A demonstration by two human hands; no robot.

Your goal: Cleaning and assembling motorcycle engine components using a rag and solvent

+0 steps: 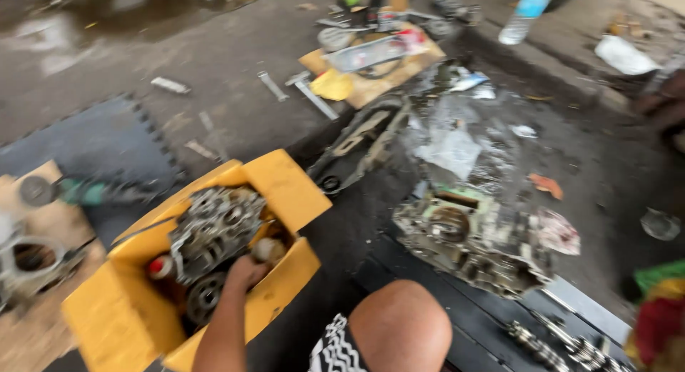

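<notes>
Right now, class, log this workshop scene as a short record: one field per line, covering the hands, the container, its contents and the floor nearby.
Left hand: reaches into the yellow box, fingers at a rounded metal part; grip unclear from blur
Right hand: not in view
Yellow box: open, on the floor
Contents: grey engine casing, gear
Right of box: second engine casing on the ground
Far floor: cardboard sheet with small tools, plastic bottle
</notes>
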